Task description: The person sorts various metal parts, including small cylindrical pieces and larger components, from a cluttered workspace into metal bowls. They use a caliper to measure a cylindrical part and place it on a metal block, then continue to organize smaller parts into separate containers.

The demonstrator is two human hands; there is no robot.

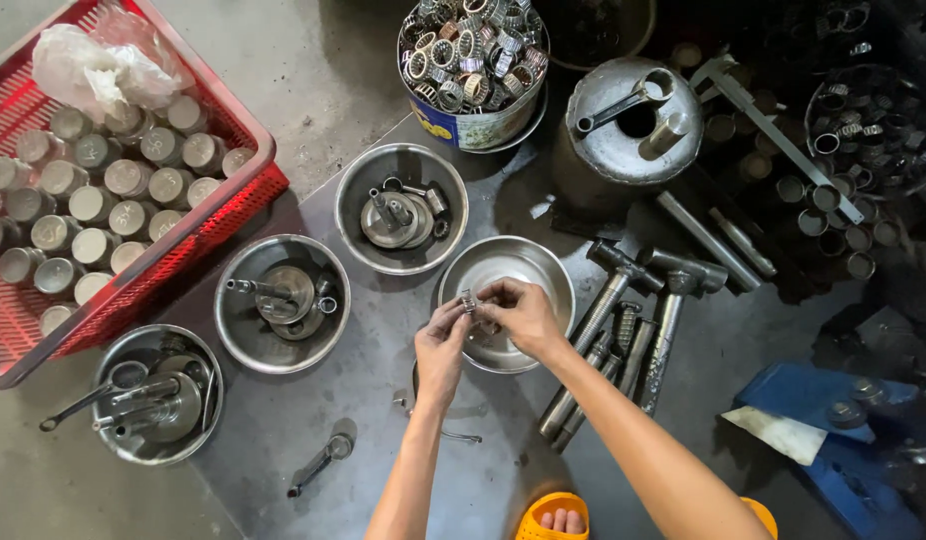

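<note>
Over an empty steel bowl (pixel 543 275), the left hand (pixel 441 345) and right hand (pixel 523 315) pinch a small bearing cage (pixel 469 300) between closed fingertips, apparently seating rollers. Best done low over the bowl, so strays drop inside, with a light, even grip keeping the cage round.

Def a small repair workshop imo: greasy metal floor plate (pixel 313 400) w/ steel bowls (pixel 403 222) of parts, tin of bearing cages (pixel 473 75), hammers (pixel 623 320), red crate (pixel 133 230) of cylinders.
</note>
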